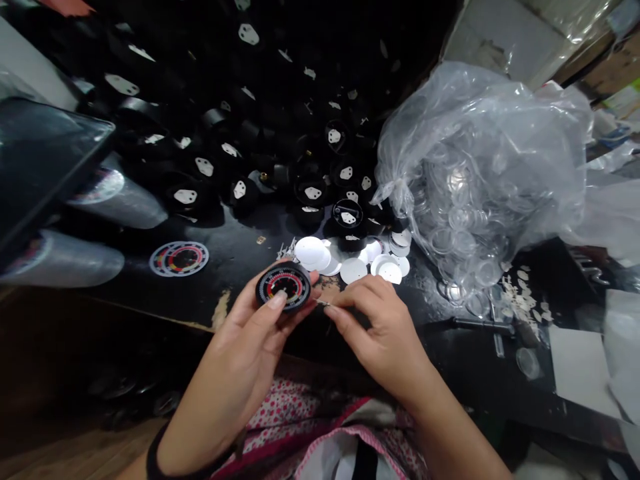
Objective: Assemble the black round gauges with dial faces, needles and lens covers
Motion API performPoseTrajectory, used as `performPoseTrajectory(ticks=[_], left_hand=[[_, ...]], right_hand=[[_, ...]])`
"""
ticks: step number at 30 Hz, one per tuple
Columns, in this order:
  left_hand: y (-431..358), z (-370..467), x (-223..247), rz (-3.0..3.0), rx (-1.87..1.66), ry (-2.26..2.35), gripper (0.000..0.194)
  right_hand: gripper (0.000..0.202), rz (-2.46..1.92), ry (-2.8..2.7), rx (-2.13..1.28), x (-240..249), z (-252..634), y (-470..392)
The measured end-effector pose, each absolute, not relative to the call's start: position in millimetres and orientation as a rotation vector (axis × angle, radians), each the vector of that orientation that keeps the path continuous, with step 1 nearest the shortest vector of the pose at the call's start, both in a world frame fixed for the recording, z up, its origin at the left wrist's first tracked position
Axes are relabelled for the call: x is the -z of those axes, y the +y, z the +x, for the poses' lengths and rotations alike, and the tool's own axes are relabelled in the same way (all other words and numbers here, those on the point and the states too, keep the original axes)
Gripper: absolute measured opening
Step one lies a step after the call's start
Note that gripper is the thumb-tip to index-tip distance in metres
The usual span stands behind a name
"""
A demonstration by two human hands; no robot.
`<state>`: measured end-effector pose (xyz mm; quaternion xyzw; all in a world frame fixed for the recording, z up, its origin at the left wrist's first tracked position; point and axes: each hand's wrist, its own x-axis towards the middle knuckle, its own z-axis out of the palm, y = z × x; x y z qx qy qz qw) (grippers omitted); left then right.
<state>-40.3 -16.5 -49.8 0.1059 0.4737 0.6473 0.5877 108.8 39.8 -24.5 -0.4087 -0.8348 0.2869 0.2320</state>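
Observation:
My left hand (250,340) is wrapped round a round black pressure gauge (295,285), dial face up, with the thumb resting on the dial. The dial is dark with a red and yellow scale. To its right, my right hand (380,317) pinches a small, thin, pale gauge pointer (324,303) between thumb and forefinger, close to the gauge's rim. Just beyond the hands lie a small heap of similar white pointers (287,251) and several round white discs (354,271). Printed dial plates (180,259) rest further left on the table.
Many black gauge housings (313,190) with white metal plates are piled at the back. A clear plastic bag (480,153) of transparent round covers stands at the right. Near it lie a black-handled tool (483,325) and small pale bits (525,297). Wrapped dial stacks (120,200) stand left.

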Motion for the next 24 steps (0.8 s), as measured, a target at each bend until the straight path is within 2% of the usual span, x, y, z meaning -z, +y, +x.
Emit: performPoseTrajectory(ticks=[3, 10, 24], left_hand=[[-10.3, -29.0, 53.9, 0.264, -1.423, 1.172, 0.029], [-11.7, -16.2, 68.5, 0.542, -1.334, 1.177, 0.026], [-18.3, -19.0, 52.2, 0.806, -1.364, 1.409, 0.018]], right_hand=[[0.010, -1.150, -2.144, -0.967, 20.0, 112.2, 36.3], [0.014, -1.303, -2.192, -0.886, 17.2, 120.3, 34.8], [0.020, -1.301, -2.129, -0.955, 13.0, 121.7, 23.0]])
